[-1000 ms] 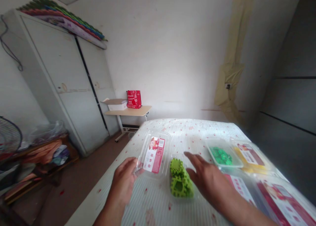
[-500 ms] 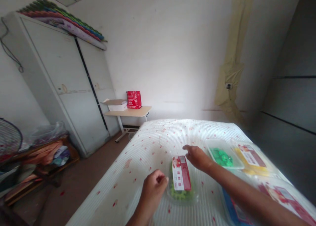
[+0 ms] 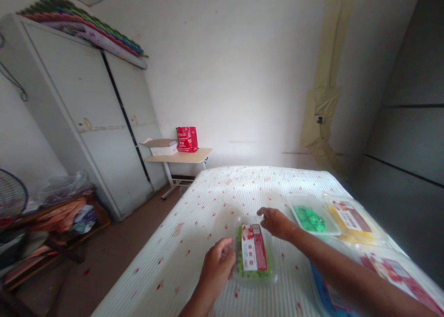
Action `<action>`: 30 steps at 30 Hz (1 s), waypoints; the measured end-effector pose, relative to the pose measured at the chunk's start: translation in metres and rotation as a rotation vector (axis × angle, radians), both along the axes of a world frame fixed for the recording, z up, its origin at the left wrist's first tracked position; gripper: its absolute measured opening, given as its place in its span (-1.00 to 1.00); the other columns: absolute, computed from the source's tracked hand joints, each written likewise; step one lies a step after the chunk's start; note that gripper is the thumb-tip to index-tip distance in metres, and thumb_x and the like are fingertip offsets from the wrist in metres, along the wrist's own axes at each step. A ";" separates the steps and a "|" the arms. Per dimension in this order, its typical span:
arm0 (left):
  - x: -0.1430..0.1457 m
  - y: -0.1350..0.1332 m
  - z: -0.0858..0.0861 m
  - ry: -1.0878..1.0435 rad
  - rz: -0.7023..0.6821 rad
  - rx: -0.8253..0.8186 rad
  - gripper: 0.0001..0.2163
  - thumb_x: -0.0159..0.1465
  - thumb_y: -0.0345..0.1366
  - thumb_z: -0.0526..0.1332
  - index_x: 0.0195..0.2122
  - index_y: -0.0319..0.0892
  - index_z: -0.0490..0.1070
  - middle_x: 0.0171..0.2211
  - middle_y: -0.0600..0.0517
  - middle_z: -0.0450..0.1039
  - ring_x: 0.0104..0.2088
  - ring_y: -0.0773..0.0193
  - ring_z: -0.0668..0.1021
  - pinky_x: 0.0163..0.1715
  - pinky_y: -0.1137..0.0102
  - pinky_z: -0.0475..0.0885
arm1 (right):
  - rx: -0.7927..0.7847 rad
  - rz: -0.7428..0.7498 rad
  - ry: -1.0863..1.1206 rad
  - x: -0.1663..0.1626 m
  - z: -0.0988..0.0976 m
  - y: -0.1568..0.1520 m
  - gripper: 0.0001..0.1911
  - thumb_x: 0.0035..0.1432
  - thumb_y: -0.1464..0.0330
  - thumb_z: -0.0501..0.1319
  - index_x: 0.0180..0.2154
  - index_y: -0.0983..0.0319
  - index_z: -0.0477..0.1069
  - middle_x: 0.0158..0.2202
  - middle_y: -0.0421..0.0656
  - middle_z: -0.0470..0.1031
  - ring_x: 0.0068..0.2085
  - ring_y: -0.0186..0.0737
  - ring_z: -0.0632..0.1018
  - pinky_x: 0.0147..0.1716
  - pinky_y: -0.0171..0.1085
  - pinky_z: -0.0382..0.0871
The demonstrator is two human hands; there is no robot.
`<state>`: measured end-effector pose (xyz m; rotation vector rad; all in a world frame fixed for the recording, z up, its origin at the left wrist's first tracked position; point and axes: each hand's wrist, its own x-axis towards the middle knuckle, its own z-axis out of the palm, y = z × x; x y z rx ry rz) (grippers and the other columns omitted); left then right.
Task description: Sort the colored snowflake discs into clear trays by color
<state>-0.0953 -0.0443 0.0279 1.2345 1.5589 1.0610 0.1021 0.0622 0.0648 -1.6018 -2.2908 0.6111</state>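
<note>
A clear plastic container (image 3: 274,277) with a red-and-white label on top holds bright green pieces and stands on the bed. My left hand (image 3: 217,267) is beside its left edge, fingers loosely curved and slightly apart; I cannot tell whether they touch the wall. Near the far right corner is my right hand (image 3: 276,222), its index finger stretched out to the left and the others curled. Nothing shows in either hand. To the right, an uncovered clear tub holds darker green pieces (image 3: 309,218).
A labelled container with yellow contents (image 3: 354,222) stands at the far right, with a blue-filled container (image 3: 324,287) and another labelled one (image 3: 398,273) nearer, partly behind my right forearm. Beyond the bed (image 3: 194,243) stands a small table (image 3: 194,156) with a red bag (image 3: 187,139).
My left hand's fingers have loosened and spread a little beside the container. My right hand has shifted slightly down. The view has turned slightly.
</note>
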 end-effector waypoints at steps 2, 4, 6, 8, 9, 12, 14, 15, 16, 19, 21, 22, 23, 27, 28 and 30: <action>0.000 0.000 0.000 -0.025 0.004 -0.021 -0.54 -0.01 -0.23 0.13 -0.06 -0.26 0.36 -0.35 -0.03 0.43 -0.53 0.30 0.47 -0.67 0.49 0.30 | -0.101 -0.023 0.061 0.001 0.001 0.002 -0.68 0.01 0.56 0.07 -0.16 0.30 0.41 -0.39 -0.10 0.52 -0.46 -0.33 0.51 -0.42 -0.37 0.36; 0.000 0.001 -0.001 -0.034 0.008 -0.033 -0.51 -0.02 -0.22 0.13 -0.04 -0.30 0.35 -0.33 -0.06 0.44 -0.51 0.29 0.47 -0.67 0.49 0.30 | -0.213 -0.043 0.121 0.003 0.001 0.003 -0.81 0.03 0.53 0.07 -0.30 0.33 0.41 -0.58 -0.19 0.43 -0.64 -0.42 0.40 -0.61 -0.43 0.26; 0.000 0.003 -0.001 -0.072 0.013 -0.047 -0.51 -0.03 -0.23 0.15 -0.04 -0.29 0.36 -0.34 -0.05 0.45 -0.49 0.29 0.48 -0.66 0.51 0.29 | -0.318 -0.060 0.183 0.004 0.002 0.004 -0.87 0.06 0.49 0.07 -0.45 0.32 0.37 -0.68 -0.27 0.31 -0.70 -0.45 0.32 -0.69 -0.46 0.17; -0.001 0.008 0.001 -0.123 0.029 -0.063 -0.55 -0.03 -0.20 0.17 -0.10 -0.25 0.38 -0.38 -0.02 0.46 -0.50 0.29 0.48 -0.66 0.51 0.29 | -0.406 -0.079 0.246 0.006 0.003 0.004 -0.84 0.10 0.45 0.07 -0.51 0.29 0.30 -0.68 -0.30 0.27 -0.71 -0.47 0.31 -0.72 -0.48 0.14; -0.001 0.012 0.002 -0.139 0.038 -0.072 -0.59 -0.03 -0.16 0.17 -0.15 -0.24 0.40 -0.41 0.00 0.45 -0.52 0.30 0.47 -0.66 0.50 0.28 | -0.443 -0.090 0.275 0.007 0.003 0.004 -0.83 0.11 0.42 0.07 -0.52 0.29 0.28 -0.67 -0.30 0.27 -0.70 -0.47 0.31 -0.72 -0.48 0.15; 0.000 0.027 0.003 -0.128 0.063 -0.066 -0.67 0.00 -0.03 0.16 -0.37 -0.19 0.41 -0.54 0.09 0.38 -0.59 0.33 0.42 -0.68 0.50 0.26 | -0.522 -0.129 0.345 0.007 0.005 0.005 -0.77 0.17 0.34 0.05 -0.51 0.28 0.25 -0.63 -0.29 0.27 -0.70 -0.47 0.32 -0.72 -0.46 0.17; 0.003 0.039 0.001 -0.132 0.080 -0.014 -0.67 0.01 0.03 0.17 -0.51 -0.18 0.35 -0.62 0.13 0.31 -0.62 0.35 0.39 -0.69 0.51 0.22 | -0.550 -0.151 0.383 0.006 0.008 0.004 -0.74 0.19 0.33 0.02 -0.51 0.28 0.25 -0.63 -0.29 0.26 -0.70 -0.46 0.32 -0.71 -0.44 0.20; 0.005 0.044 -0.001 -0.150 0.092 0.025 -0.66 0.00 0.04 0.18 -0.57 -0.17 0.30 -0.65 0.15 0.27 -0.63 0.37 0.37 -0.68 0.51 0.20 | -0.559 -0.160 0.399 0.005 0.009 0.004 -0.74 0.20 0.34 0.02 -0.52 0.28 0.25 -0.64 -0.29 0.26 -0.70 -0.46 0.32 -0.70 -0.43 0.22; 0.007 0.049 -0.003 -0.177 0.104 0.061 -0.64 -0.01 0.05 0.21 -0.61 -0.17 0.26 -0.67 0.16 0.25 -0.64 0.38 0.36 -0.68 0.52 0.19 | -0.567 -0.168 0.413 0.004 0.010 0.003 -0.74 0.19 0.35 0.02 -0.53 0.27 0.24 -0.65 -0.30 0.25 -0.69 -0.45 0.32 -0.69 -0.43 0.23; 0.013 0.059 -0.011 -0.295 0.130 0.113 -0.64 -0.09 0.02 0.28 -0.63 -0.18 0.25 -0.70 0.18 0.24 -0.66 0.39 0.34 -0.64 0.50 0.20 | -0.587 -0.186 0.440 0.003 0.012 0.003 -0.77 0.15 0.41 0.05 -0.55 0.27 0.23 -0.68 -0.30 0.26 -0.69 -0.45 0.32 -0.66 -0.41 0.27; 0.015 0.062 -0.015 -0.361 0.139 0.106 -0.66 -0.13 -0.01 0.31 -0.61 -0.19 0.29 -0.70 0.16 0.28 -0.65 0.37 0.37 -0.61 0.48 0.25 | -0.599 -0.195 0.449 0.004 0.013 0.005 -0.77 0.13 0.44 0.06 -0.57 0.27 0.23 -0.70 -0.30 0.26 -0.69 -0.45 0.32 -0.65 -0.41 0.28; 0.016 0.062 -0.016 -0.380 0.142 0.101 -0.66 -0.13 -0.01 0.31 -0.60 -0.19 0.30 -0.70 0.15 0.30 -0.65 0.35 0.38 -0.59 0.47 0.27 | -0.604 -0.198 0.452 0.004 0.012 0.006 -0.77 0.13 0.46 0.06 -0.57 0.27 0.24 -0.71 -0.30 0.26 -0.69 -0.44 0.32 -0.64 -0.41 0.29; 0.017 0.062 -0.017 -0.389 0.146 0.097 -0.66 -0.14 -0.01 0.31 -0.59 -0.19 0.31 -0.69 0.14 0.32 -0.64 0.34 0.40 -0.58 0.45 0.28 | -0.610 -0.199 0.453 0.004 0.012 0.007 -0.76 0.12 0.47 0.06 -0.58 0.28 0.25 -0.73 -0.30 0.26 -0.70 -0.44 0.32 -0.64 -0.41 0.29; 0.019 0.060 -0.016 -0.360 0.175 0.113 -0.66 -0.14 -0.01 0.30 -0.59 -0.19 0.31 -0.67 0.12 0.37 -0.62 0.32 0.42 -0.56 0.44 0.30 | -0.612 -0.202 0.463 0.005 0.010 0.009 -0.76 0.09 0.51 0.08 -0.60 0.28 0.25 -0.75 -0.32 0.26 -0.71 -0.45 0.31 -0.64 -0.42 0.29; 0.020 0.060 -0.016 -0.337 0.189 0.126 -0.67 -0.13 -0.01 0.29 -0.58 -0.19 0.32 -0.67 0.12 0.37 -0.62 0.31 0.42 -0.56 0.44 0.30 | -0.606 -0.204 0.467 0.005 0.009 0.010 -0.76 0.09 0.51 0.08 -0.61 0.28 0.25 -0.75 -0.32 0.26 -0.71 -0.46 0.31 -0.64 -0.43 0.29; 0.021 0.060 -0.016 -0.265 0.213 0.157 -0.68 -0.10 -0.02 0.27 -0.57 -0.19 0.33 -0.66 0.11 0.37 -0.60 0.31 0.42 -0.56 0.45 0.29 | -0.591 -0.205 0.472 0.005 0.006 0.010 -0.75 0.09 0.52 0.08 -0.61 0.27 0.23 -0.77 -0.33 0.25 -0.73 -0.46 0.30 -0.66 -0.44 0.28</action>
